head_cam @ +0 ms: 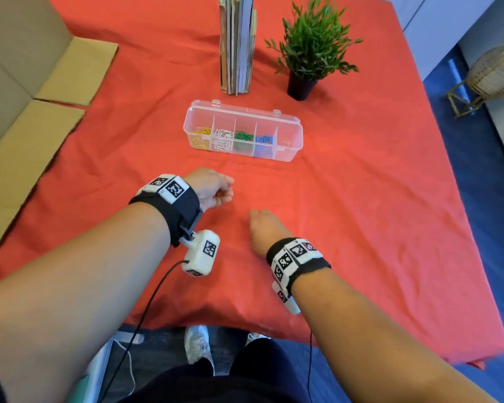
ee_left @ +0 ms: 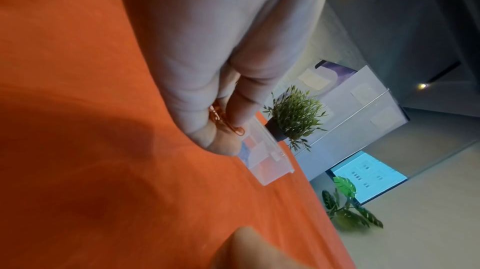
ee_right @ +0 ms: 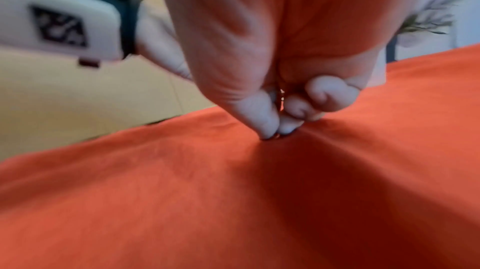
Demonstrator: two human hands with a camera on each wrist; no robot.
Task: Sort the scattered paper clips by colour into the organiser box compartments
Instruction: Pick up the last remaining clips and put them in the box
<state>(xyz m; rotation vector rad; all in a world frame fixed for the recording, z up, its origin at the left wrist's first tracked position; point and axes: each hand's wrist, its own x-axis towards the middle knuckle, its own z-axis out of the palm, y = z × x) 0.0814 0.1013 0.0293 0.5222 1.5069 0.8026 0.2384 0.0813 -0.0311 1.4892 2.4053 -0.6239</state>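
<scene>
Two hands work on the red cloth (head_cam: 361, 199) that covers the surface, near the viewer and well short of the organiser box (head_cam: 288, 154). The left hand (head_cam: 210, 189) has its grip curled round a small bunch of red paper clips (ee_left: 228, 124), held between thumb and fingers just above the cloth. To its right and nearer, the right hand (head_cam: 264, 228) points down with its thumb and forefinger pressed tip to tip on the cloth; something small and dark shows under the fingertips (ee_right: 267, 121), too blurred to name, so I cannot tell whether that grip has hold of anything.

The clear box lies open farther back, its lid tipped away. From left to right its compartments hold yellow clips (head_cam: 202, 132), white clips (head_cam: 223, 138), green clips (head_cam: 244, 136) and blue clips (head_cam: 264, 139); what is in the rightmost compartment cannot be made out.

Behind the box stand a row of upright books (head_cam: 237, 45) and, to their right, a potted plant (head_cam: 312, 45). Flattened cardboard (head_cam: 21, 146) lies along the left edge.
</scene>
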